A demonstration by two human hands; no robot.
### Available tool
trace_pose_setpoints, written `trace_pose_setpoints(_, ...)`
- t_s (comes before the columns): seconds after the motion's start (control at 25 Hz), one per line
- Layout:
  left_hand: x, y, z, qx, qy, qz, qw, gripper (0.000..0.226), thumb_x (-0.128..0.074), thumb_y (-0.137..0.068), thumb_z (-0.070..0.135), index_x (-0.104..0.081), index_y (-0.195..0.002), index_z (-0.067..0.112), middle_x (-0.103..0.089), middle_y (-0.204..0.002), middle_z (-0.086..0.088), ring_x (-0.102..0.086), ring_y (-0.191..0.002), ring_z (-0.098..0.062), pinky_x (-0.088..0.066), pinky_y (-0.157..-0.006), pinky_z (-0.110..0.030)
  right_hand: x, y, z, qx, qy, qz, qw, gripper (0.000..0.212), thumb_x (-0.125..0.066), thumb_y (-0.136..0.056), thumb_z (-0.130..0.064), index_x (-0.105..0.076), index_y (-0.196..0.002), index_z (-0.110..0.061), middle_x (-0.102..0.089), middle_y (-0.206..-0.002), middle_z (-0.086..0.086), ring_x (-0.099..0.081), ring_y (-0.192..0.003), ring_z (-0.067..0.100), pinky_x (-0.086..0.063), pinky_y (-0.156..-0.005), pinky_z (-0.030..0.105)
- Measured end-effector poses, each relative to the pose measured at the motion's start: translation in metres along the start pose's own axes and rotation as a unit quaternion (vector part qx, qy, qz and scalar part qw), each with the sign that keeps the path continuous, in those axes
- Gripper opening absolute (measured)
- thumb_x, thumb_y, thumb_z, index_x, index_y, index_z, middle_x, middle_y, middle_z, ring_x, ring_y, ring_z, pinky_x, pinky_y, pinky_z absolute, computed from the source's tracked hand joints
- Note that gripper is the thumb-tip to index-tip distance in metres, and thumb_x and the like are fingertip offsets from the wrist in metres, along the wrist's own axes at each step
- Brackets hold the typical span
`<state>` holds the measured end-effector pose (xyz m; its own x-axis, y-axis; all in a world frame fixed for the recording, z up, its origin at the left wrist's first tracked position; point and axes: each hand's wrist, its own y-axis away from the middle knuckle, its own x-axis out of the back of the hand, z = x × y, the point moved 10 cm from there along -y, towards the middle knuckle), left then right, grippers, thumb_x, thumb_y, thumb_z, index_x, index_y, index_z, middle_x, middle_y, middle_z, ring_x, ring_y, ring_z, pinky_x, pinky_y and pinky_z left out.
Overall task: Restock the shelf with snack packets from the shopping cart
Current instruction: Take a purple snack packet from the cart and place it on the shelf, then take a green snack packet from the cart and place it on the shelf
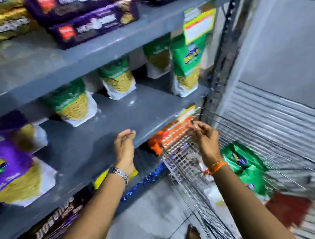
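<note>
My left hand (124, 146), with a metal watch on its wrist, hovers empty over the front edge of the grey middle shelf (99, 131), fingers loosely curled. My right hand (206, 135), with an orange thread at the wrist, is above the wire shopping cart (182, 155), fingers apart and holding nothing. Green snack packets (245, 166) lie in the cart at the right. Several green and white packets (73, 103) stand in a row at the back of the middle shelf. A green packet (186, 65) stands tall at the shelf's right end. The view is blurred.
A purple packet (11, 164) stands at the left of the middle shelf. Purple and gold boxes (92, 21) fill the top shelf. Orange packets (166, 136) and brown, blue and yellow ones sit on the lower shelves. A metal shutter (281, 118) is behind the cart.
</note>
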<state>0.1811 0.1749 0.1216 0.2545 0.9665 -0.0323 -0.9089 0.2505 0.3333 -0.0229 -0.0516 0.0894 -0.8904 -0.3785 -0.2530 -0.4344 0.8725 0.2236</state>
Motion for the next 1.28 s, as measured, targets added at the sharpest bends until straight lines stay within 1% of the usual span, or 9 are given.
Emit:
trace_pose_setpoints(0.08,-0.073,0.007,-0.034,0.008,-0.099,-0.107,0.989,0.028,-0.061,-0.093,0.002,-0.063,-0.121,-0.001,-0.061,-0.105,-0.008,-0.056,-0.091,-0.012,-0.043,-0.075,-0.009,0.08,0.001,0.031,-0.025,-0.003,0.093,0.995,0.015,-0.055,-0.095,0.001,-0.063,-0.108,0.002,-0.073,-0.078,-0.001,-0.062,-0.063,0.004,-0.051,-0.064,0.018)
trace_pose_setpoints(0.2,-0.158,0.024,-0.091,0.013,-0.235,-0.237,0.942,0.035,-0.061,-0.093,0.003,-0.057,-0.126,-0.008,-0.058,-0.112,-0.01,-0.052,-0.106,-0.017,-0.043,-0.085,-0.015,0.177,0.022,0.093,-0.093,-0.043,0.226,0.969,0.018,-0.055,-0.094,0.004,-0.061,-0.089,-0.011,-0.063,-0.079,0.007,-0.06,-0.061,0.006,-0.047,-0.068,0.025)
trace_pose_setpoints(0.36,-0.241,0.049,-0.176,0.067,-0.325,-0.358,0.873,0.055,-0.067,-0.091,0.004,-0.044,-0.139,-0.007,-0.053,-0.132,-0.018,-0.047,-0.112,-0.016,-0.044,-0.078,-0.009,0.259,0.035,0.159,-0.175,-0.089,0.307,0.931,0.017,-0.055,-0.095,0.002,-0.056,-0.102,-0.013,-0.058,-0.088,0.01,-0.055,-0.072,0.012,-0.046,-0.066,0.024)
trace_pose_setpoints(0.48,-0.283,0.052,-0.227,0.078,-0.411,-0.423,0.804,0.07,-0.073,-0.087,0.007,-0.036,-0.147,-0.001,-0.044,-0.149,-0.017,-0.045,-0.127,-0.019,-0.039,-0.095,-0.019,0.302,0.022,0.172,-0.165,-0.08,0.367,0.912,0.021,-0.056,-0.095,0.002,-0.051,-0.108,-0.014,-0.051,-0.104,0.01,-0.052,-0.08,0.013,-0.043,-0.07,0.028)
trace_pose_setpoints(0.6,-0.312,0.045,-0.274,0.048,-0.512,-0.469,0.718,0.089,-0.079,-0.081,0.013,-0.027,-0.153,0.006,-0.033,-0.16,-0.012,-0.035,-0.147,-0.025,-0.032,-0.116,-0.028,0.346,0.0,0.173,-0.137,-0.035,0.425,0.894,0.025,-0.061,-0.092,0.001,-0.053,-0.113,-0.008,-0.05,-0.112,0.012,-0.05,-0.099,0.026,-0.042,-0.09,0.041)
trace_pose_setpoints(0.76,-0.331,0.036,-0.335,0.047,-0.587,-0.501,0.634,0.119,-0.087,-0.072,0.02,-0.008,-0.16,0.011,-0.013,-0.169,-0.008,-0.021,-0.155,-0.027,-0.025,-0.126,-0.037,0.401,-0.023,0.181,-0.16,0.036,0.462,0.872,0.044,-0.065,-0.091,-0.008,-0.051,-0.13,0.006,-0.049,-0.113,0.01,-0.048,-0.105,0.022,-0.042,-0.108,0.045)
trace_pose_setpoints(0.88,-0.343,0.028,-0.365,0.034,-0.608,-0.499,0.616,0.13,-0.092,-0.064,0.016,-0.004,-0.161,0.014,-0.016,-0.168,-0.012,-0.025,-0.153,-0.031,-0.029,-0.124,-0.038,0.416,-0.041,0.195,-0.188,0.036,0.423,0.886,0.028,-0.063,-0.094,-0.014,-0.057,-0.12,-0.007,-0.055,-0.108,0.013,-0.05,-0.099,0.023,-0.045,-0.105,0.046)
trace_pose_setpoints(1.12,-0.354,0.008,-0.384,-0.028,-0.622,-0.468,0.627,0.134,-0.099,-0.047,0.026,-0.025,-0.158,0.017,-0.045,-0.156,-0.012,-0.049,-0.139,-0.032,-0.043,-0.115,-0.038,0.434,-0.041,0.215,-0.182,0.041,0.463,0.867,0.034,-0.069,-0.09,-0.016,-0.066,-0.117,0.003,-0.067,-0.106,0.021,-0.059,-0.094,0.027,-0.051,-0.098,0.048)
trace_pose_setpoints(1.28,-0.346,0.01,-0.371,-0.064,-0.647,-0.465,0.601,0.127,-0.1,-0.04,0.038,-0.041,-0.149,0.016,-0.057,-0.147,-0.01,-0.055,-0.133,-0.033,-0.046,-0.112,-0.041,0.424,-0.032,0.208,-0.162,0.053,0.491,0.854,0.019,-0.072,-0.087,-0.015,-0.073,-0.097,0.001,-0.066,-0.087,0.009,-0.059,-0.091,0.022,-0.053,-0.086,0.026)
